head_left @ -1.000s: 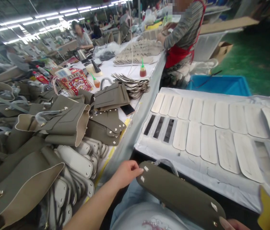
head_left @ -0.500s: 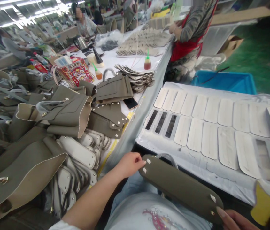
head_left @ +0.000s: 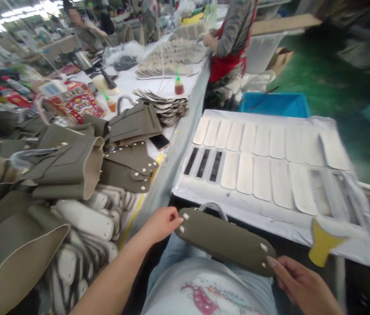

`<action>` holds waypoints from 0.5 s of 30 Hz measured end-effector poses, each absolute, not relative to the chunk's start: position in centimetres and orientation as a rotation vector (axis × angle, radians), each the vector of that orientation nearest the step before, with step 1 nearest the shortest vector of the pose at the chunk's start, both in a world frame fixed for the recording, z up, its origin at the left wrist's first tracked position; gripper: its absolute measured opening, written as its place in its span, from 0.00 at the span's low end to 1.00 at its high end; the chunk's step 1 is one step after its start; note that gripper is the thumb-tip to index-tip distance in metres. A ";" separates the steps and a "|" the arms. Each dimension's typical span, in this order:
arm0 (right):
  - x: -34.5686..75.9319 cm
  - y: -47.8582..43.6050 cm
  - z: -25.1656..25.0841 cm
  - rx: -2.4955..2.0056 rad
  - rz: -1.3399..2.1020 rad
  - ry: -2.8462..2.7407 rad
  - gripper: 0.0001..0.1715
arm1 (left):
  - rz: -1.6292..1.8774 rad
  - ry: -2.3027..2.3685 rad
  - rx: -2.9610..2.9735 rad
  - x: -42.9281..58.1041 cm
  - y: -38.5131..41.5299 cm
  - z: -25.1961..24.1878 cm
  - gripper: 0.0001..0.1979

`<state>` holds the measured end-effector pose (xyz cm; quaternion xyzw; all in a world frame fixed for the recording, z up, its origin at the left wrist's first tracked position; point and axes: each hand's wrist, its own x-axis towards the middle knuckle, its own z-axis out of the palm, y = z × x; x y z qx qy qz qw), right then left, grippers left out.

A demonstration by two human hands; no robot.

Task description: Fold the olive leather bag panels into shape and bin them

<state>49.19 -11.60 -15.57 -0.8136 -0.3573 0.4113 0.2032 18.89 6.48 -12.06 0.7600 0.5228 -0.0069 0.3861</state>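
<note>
An olive-green bag (head_left: 222, 240) lies across my lap, its long round-ended base turned up. White tabs show near both ends of the base, and a metal stud sits by the right end. A plastic-wrapped handle (head_left: 216, 208) sticks out behind its far edge. My left hand (head_left: 163, 223) pinches the left end of the base between thumb and curled fingers. At the other end, my right hand (head_left: 298, 275) grips the corner, thumb on top and fingers partly hidden underneath.
Left, a table holds olive bags (head_left: 69, 162), stacked pale panels (head_left: 86, 218), a phone (head_left: 159, 141) and glue bottles (head_left: 178, 85). A white-covered board (head_left: 191, 188) with rows of pale panels stands ahead right, a blue bin (head_left: 273, 104) behind it. Beyond, a person in a red apron (head_left: 227, 65) works.
My view has swung to the right, so the surroundings sit further left. My right hand has come further into view, still on the bag's right end. The left hand keeps its hold.
</note>
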 end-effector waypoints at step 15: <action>49.8 -11.8 -13.6 -2.206 1.155 -1.039 0.18 | -0.004 0.425 2.571 35.5 -0.4 -14.3 0.45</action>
